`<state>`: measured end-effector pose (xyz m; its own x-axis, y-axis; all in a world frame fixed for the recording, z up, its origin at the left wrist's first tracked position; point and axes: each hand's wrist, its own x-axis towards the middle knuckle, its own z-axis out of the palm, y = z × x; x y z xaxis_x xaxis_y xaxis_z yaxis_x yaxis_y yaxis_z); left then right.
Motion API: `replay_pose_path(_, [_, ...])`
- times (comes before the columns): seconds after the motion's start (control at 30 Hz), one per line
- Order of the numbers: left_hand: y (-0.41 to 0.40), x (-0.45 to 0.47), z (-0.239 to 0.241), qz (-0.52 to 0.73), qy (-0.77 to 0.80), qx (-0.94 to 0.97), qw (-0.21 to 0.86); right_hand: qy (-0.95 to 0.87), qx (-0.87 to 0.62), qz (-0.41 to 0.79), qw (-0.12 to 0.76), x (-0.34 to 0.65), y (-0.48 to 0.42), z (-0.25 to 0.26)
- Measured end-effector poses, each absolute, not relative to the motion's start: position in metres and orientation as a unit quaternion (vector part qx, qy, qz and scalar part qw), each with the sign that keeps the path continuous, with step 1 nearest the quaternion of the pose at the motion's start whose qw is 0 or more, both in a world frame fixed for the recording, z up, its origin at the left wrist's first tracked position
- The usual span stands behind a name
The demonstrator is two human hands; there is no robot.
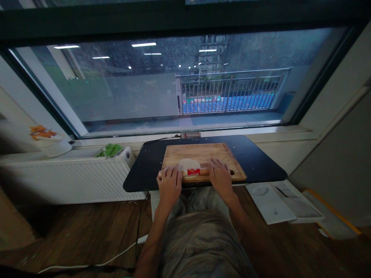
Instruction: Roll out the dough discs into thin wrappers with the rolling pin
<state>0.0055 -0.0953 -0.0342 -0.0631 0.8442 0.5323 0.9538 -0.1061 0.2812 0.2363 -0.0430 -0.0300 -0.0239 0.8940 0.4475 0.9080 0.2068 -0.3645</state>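
Observation:
A wooden cutting board (203,151) lies on a small dark table (257,162) below a wide window. On the board sits a flat round of pale dough (189,163). A wooden rolling pin (194,172) with a red and white label lies across the dough's near edge. My left hand (169,182) rests flat on the pin's left end, fingers stretched out. My right hand (220,177) presses flat on the pin's right end, fingers also extended.
A white radiator (66,178) stands to the left with a green cloth (111,150) and a white bowl (56,147) on top. Papers (275,202) lie on the wooden floor at the right. A white cable (87,264) runs across the floor.

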Motion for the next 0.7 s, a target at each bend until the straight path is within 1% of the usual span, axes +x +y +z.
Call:
replay_pose_path(0.23, [-0.111, 0.007, -0.036, -0.313, -0.656, -0.679, 0.102, -0.712, -0.603, -0.041, 0.358, 0.247, -0.065, -0.054])
replay_pose_path(0.5, [-0.086, 0.004, -0.032, -0.291, -0.666, -0.680, 0.097, -0.713, -0.607, -0.029, 0.349, 0.240, -0.042, -0.041])
replay_pose_path(0.7, [-0.100, 0.007, -0.038, -0.310, -0.666, -0.669, 0.115, -0.713, -0.590, -0.035, 0.377, 0.242, -0.048, -0.049])
